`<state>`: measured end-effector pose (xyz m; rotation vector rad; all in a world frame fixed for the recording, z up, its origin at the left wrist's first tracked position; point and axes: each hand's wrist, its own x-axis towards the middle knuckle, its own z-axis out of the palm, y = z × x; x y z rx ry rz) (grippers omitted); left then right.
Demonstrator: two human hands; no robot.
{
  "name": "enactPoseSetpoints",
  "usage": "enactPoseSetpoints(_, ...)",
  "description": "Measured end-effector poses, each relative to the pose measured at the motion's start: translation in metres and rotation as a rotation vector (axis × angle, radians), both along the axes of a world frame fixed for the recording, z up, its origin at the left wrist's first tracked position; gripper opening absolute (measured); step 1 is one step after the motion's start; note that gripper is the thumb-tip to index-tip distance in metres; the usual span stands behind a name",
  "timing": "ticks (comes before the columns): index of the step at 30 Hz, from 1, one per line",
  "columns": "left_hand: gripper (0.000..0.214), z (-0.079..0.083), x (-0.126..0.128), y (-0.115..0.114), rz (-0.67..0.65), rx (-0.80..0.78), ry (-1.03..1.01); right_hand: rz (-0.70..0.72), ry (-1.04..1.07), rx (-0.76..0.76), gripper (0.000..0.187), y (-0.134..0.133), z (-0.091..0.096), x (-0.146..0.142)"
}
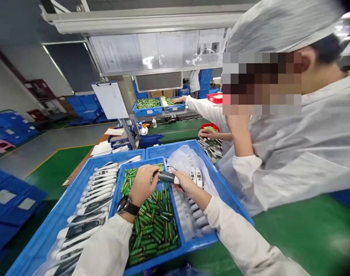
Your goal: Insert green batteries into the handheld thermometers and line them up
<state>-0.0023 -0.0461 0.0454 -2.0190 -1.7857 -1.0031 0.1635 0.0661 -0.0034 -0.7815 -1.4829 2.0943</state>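
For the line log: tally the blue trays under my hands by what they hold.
Trays of white handheld devices: 2
Tray of green battery cells: 1
Total: 3

Handheld device: slim, dark grey body, white end to the right. Roughly level, gripped at both ends by left hand and right hand. Held just above green batteries heaped loose in blue tray.

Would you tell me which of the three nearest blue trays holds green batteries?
The narrow middle tray, beneath the left hand and right hand; the left tray and right tray hold white devices.
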Motion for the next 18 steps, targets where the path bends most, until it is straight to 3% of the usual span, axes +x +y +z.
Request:
enactPoseSetpoints(3, 0.017, -0.003, -0.003, 0.002, 0.057, 0.01, -0.027, 0.013, -0.019, -0.041, 0.039, 0.001, -0.002, 0.0)
enactPoseSetpoints(10, 0.018, -0.001, 0.003, 0.004, -0.05, -0.036, 0.139, -0.031, 0.024, 0.026, 0.044, 0.002, -0.009, -0.004)
enactPoseSetpoints(14, 0.023, 0.0, 0.001, 0.005, -0.085, -0.052, 0.219, -0.047, 0.002, 0.034, 0.043, -0.001, -0.003, -0.002)
enactPoseSetpoints(18, 0.02, -0.001, -0.009, 0.006, -0.111, -0.064, 0.143, -0.049, -0.01, 0.053, 0.042, -0.006, 0.005, 0.001)
